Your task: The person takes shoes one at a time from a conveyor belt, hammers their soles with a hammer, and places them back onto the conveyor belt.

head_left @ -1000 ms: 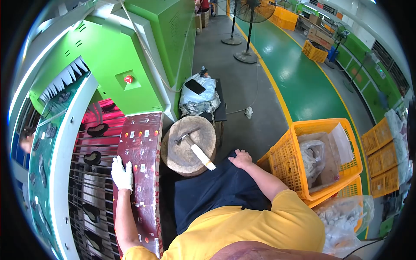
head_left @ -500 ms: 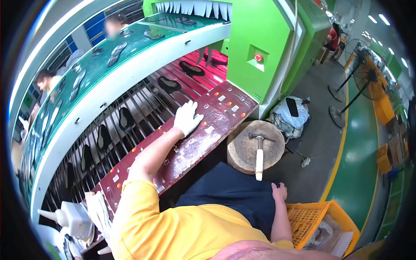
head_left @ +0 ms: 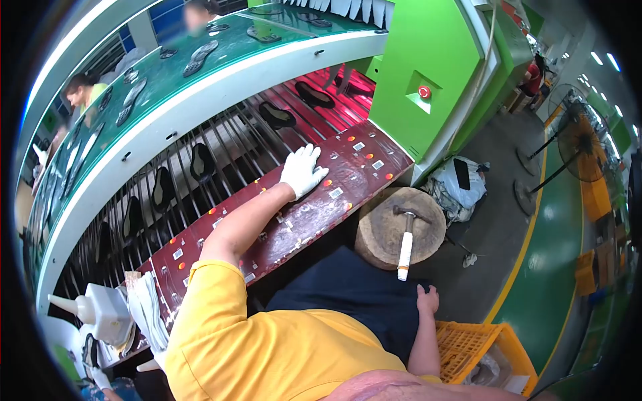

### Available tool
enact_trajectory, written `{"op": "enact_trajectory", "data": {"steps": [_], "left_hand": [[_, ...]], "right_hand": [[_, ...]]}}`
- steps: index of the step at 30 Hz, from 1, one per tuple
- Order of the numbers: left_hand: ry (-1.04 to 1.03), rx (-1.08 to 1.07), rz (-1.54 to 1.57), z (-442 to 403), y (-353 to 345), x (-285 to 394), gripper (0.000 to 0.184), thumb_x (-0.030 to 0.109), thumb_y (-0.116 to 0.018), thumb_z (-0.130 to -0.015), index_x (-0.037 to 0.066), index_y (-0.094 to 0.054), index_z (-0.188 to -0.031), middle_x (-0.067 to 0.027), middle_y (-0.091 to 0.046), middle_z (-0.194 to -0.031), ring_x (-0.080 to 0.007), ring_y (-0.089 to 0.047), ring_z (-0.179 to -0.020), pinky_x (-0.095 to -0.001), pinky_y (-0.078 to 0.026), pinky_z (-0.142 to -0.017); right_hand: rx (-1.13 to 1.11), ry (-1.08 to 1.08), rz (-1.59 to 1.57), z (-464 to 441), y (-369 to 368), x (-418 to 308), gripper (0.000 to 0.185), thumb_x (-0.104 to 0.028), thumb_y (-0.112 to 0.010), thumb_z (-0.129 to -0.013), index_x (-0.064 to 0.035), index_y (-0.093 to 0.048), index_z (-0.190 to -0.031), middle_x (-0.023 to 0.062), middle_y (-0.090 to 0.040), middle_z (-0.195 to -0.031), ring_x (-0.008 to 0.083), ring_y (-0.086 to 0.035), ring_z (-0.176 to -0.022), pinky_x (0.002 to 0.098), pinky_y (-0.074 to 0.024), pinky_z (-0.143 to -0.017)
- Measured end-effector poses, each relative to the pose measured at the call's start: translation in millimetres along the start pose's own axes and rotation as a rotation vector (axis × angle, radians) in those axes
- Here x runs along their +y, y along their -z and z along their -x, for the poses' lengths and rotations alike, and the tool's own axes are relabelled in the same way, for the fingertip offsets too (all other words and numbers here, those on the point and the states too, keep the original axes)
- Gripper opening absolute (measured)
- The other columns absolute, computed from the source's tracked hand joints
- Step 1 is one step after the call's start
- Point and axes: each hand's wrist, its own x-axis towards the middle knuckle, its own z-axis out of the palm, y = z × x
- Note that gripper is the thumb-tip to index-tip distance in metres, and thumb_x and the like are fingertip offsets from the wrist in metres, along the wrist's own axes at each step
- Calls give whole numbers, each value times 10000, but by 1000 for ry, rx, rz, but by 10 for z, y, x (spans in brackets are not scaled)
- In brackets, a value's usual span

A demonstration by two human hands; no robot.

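Note:
My left hand (head_left: 303,172), in a white glove, rests flat with its fingers stretched out on the maroon board (head_left: 301,230) beside the rollers; nothing is in it. My right hand (head_left: 428,300) is bare and hangs by my knee, its fingers apart and holding nothing. Close to it, a hammer (head_left: 406,240) with a white-wrapped handle lies on a round wooden block (head_left: 381,230). Beyond my left hand, dark shoe uppers (head_left: 276,115) lie on the roller conveyor (head_left: 231,144), some in pink light by the green machine (head_left: 414,60).
Shoe soles (head_left: 200,57) lie on the upper green belt (head_left: 227,47), with people behind it. A white squeeze bottle (head_left: 107,313) and cloths (head_left: 146,311) are at lower left. A yellow crate (head_left: 461,344) stands by my right arm. Bags (head_left: 455,190) and standing fans (head_left: 578,150) are at right.
The view has shifted, so most things appear farther right. The shoe uppers have moved slightly along the rollers. My left hand stays on the board and my right hand by my knee.

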Motion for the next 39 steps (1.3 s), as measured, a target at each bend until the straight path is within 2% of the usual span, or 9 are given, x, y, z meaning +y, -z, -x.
{"op": "enact_trajectory", "data": {"steps": [6, 9, 11, 15, 17, 20, 22, 26, 39], "left_hand": [[-28, 93, -12, 10, -59, -62, 696, 464, -629, -969, 2, -503, -1475, -242, -524, -1481, -402, -508, -1355, -500, -413, -1108], [13, -18, 39, 29, -10, -22, 738, 500, -601, -994, -1, -487, -1523, -279, -464, -1576, -429, -453, -1446, -513, -353, -1200], [-10, 111, -23, 26, -75, -56, 716, 467, -641, -962, 7, -494, -1490, -248, -490, -1514, -406, -503, -1363, -507, -403, -1120], [-34, 251, -77, 22, -109, -59, 713, 458, -655, -947, 8, -502, -1479, -255, -481, -1516, -416, -513, -1342, -520, -414, -1106], [45, -57, 24, 2, 141, 54, 716, 454, -667, -934, 7, -505, -1469, -264, -475, -1525, -426, -504, -1355, -532, -419, -1107], [-61, 193, 7, 52, -2, -44, 682, 457, -681, -929, 7, -565, -1428, -286, -539, -1487, -451, -509, -1376, -538, -427, -1117], [-95, 172, 41, 60, 74, 15, 676, 446, -685, -940, 14, -569, -1446, -279, -544, -1505, -456, -505, -1391, -535, -403, -1158], [-146, 136, 2, -74, -346, -230, 646, 348, -673, -986, 7, -513, -1511, -297, -527, -1521, -472, -520, -1374, -503, -413, -1159], [-113, 49, -18, -58, -348, -191, 651, 368, -597, -1047, -16, -464, -1556, -311, -474, -1570, -463, -483, -1426, -490, -362, -1207]], "right_hand": [[9, -3, 3, -51, -27, 24, 637, -527, -667, -951, -93, -616, -1415, 262, -626, -1372, 440, -606, -1269, 506, -492, -1080], [24, 3, -5, -75, -67, 7, 615, -514, -658, -962, -91, -621, -1407, 264, -634, -1361, 438, -608, -1268, 504, -493, -1079], [37, 14, -9, -57, -81, 34, 606, -509, -654, -967, -91, -623, -1404, 265, -638, -1356, 437, -609, -1268, 503, -493, -1080], [28, -13, -1, -79, -64, 50, 627, -530, -667, -951, -103, -623, -1407, 256, -644, -1350, 433, -608, -1270, 502, -496, -1079], [35, -2, -22, -52, -94, 96, 638, -543, -678, -937, -116, -629, -1408, 234, -645, -1367, 421, -608, -1279, 499, -499, -1079], [20, -9, -102, -56, -88, 16, 636, -551, -688, -922, -132, -650, -1399, 199, -634, -1421, 391, -601, -1312, 481, -494, -1100], [31, -32, -103, -39, -68, 0, 688, -585, -690, -895, -138, -650, -1417, 163, -665, -1403, 362, -626, -1303, 455, -499, -1103], [-43, -92, -94, 98, 118, -15, 675, -558, -660, -934, -115, -610, -1442, 196, -584, -1478, 377, -545, -1387, 470, -465, -1144], [-35, -121, -143, 180, 215, -44, 663, -516, -657, -957, -101, -584, -1469, 203, -580, -1465, 390, -535, -1384, 480, -442, -1158]]}}
